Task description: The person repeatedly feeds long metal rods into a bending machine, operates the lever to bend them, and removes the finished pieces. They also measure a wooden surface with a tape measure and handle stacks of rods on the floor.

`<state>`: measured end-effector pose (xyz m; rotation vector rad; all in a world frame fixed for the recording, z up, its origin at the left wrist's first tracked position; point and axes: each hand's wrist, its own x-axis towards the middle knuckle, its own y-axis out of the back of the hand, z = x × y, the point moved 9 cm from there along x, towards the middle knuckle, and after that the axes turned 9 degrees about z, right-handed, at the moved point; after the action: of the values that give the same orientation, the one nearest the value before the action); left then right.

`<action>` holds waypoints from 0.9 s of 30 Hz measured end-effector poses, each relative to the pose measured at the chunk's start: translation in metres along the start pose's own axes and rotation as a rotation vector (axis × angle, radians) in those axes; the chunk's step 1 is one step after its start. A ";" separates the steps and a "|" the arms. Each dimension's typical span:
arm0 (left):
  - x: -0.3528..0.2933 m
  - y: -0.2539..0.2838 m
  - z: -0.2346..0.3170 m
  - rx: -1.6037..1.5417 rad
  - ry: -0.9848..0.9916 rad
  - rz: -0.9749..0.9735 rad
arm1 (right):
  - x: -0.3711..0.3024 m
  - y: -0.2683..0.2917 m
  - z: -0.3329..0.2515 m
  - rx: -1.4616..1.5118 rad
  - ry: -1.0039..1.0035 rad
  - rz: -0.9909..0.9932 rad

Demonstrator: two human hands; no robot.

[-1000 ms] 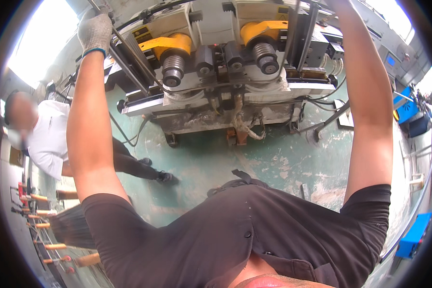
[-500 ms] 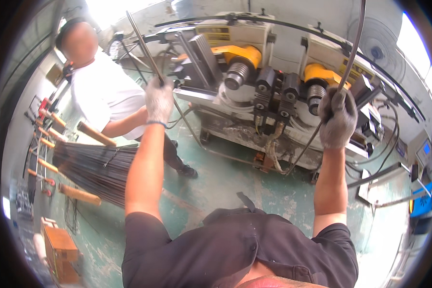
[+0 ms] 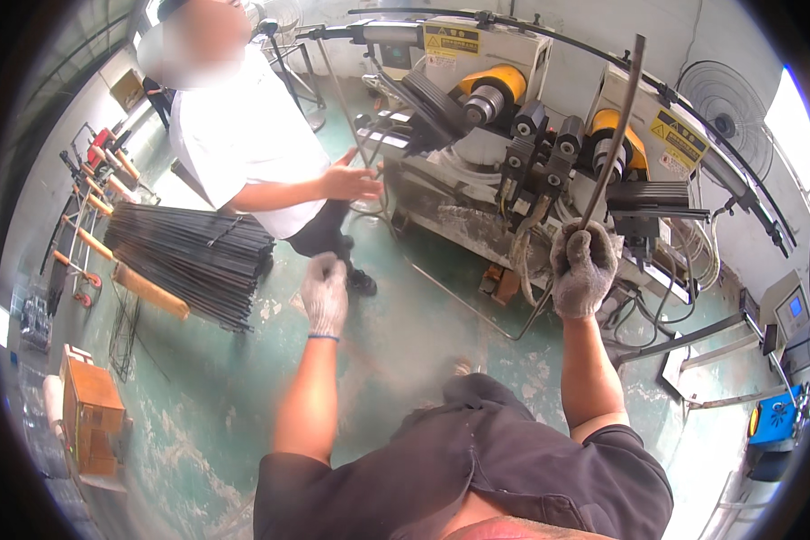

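Observation:
My right hand [image 3: 584, 270], in a grey work glove, is closed around one leg of a bent metal tube [image 3: 614, 144]. The tube drops below that hand, runs across low over the floor, and rises again on the left past the co-worker's hand [image 3: 351, 180]. That hand is held out with its fingers apart; whether it touches the tube I cannot tell. My left hand [image 3: 324, 295], also gloved, is away from the tube, in front of the co-worker's legs. Its fingers are loosely curled in, with nothing visible in them.
Ahead stands a machine [image 3: 463, 216] with two yellow-collared heads and black blocks. A person in a white shirt [image 3: 243, 144] stands at the left, beside a bundle of dark rods [image 3: 189, 256] on a rack. A wooden box [image 3: 94, 414] is lower left; a wall fan [image 3: 724, 121] is at right.
My left hand has let go of the tube and come down toward me. My right hand has lowered and moved left with the tube. The co-worker has come closer, hand held out.

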<state>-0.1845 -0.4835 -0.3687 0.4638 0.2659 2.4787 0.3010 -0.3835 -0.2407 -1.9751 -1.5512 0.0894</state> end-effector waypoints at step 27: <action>-0.521 0.095 -0.114 0.337 0.659 -0.043 | -0.253 -0.090 -0.083 0.035 0.030 -1.335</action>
<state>0.1184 -0.8772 -0.5842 -0.2487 0.9505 2.4759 0.1805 -0.6357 -0.2078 -0.5856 -2.4581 -0.4435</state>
